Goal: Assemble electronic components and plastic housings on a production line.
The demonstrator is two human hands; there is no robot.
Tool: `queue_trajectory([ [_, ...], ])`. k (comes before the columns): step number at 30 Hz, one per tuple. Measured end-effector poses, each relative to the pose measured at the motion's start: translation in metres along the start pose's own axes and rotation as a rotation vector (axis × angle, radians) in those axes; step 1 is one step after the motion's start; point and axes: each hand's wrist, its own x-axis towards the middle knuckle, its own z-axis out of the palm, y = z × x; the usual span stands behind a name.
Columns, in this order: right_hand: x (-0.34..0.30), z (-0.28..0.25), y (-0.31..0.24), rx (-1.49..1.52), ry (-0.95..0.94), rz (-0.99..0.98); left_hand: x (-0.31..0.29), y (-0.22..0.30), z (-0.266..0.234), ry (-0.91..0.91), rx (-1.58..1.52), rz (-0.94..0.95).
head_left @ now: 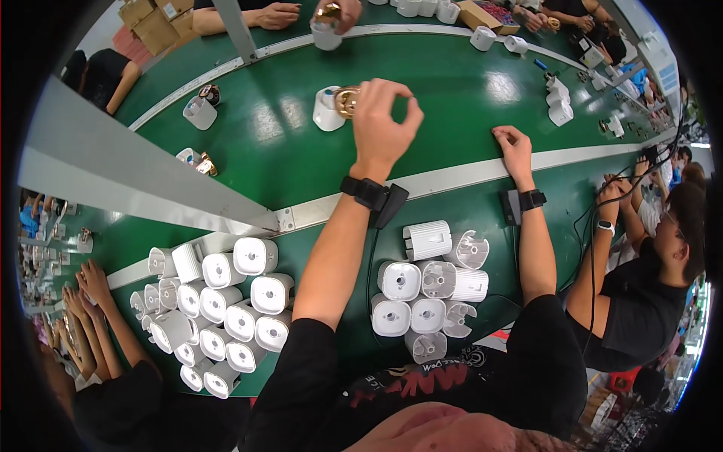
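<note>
plainly, a glossy gold round part (346,102) is touched by the curled left hand (383,120), beside a smooth white housing (327,115) on the green table (452,83); its grip cannot be told. the right hand (515,151) is bent loosely, hold unclear. nine white shells (437,279), some ribbed, are clustered between the forearms (329,260).

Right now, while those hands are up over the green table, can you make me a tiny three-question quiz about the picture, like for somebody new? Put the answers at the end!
1. Which of the person's own hands is at a shiny gold part?
2. True or false: the person wears a black band on each wrist.
3. Where is the bigger group of white housings?
A) left of the left forearm
B) between the two forearms

Key:
1. The left hand.
2. True.
3. A.
</note>
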Motion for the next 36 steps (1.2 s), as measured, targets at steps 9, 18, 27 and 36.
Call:
queue_trajectory([
  [9, 0.002, 0.001, 0.006, 0.107, -0.021, -0.039, -0.002, 0.006, 0.004, -0.021, 0.148, 0.0],
  [18, 0.002, 0.0, 0.004, 0.128, -0.049, -0.02, -0.031, -0.012, 0.018, -0.465, -0.084, -0.348],
  [27, 0.002, -0.004, 0.004, 0.177, -0.045, 0.004, -0.042, -0.02, 0.016, -0.58, -0.069, -0.546],
  [36, 0.0, -0.002, -0.002, 0.155, -0.061, 0.013, -0.043, -0.022, 0.011, -0.548, 0.068, -0.543],
])
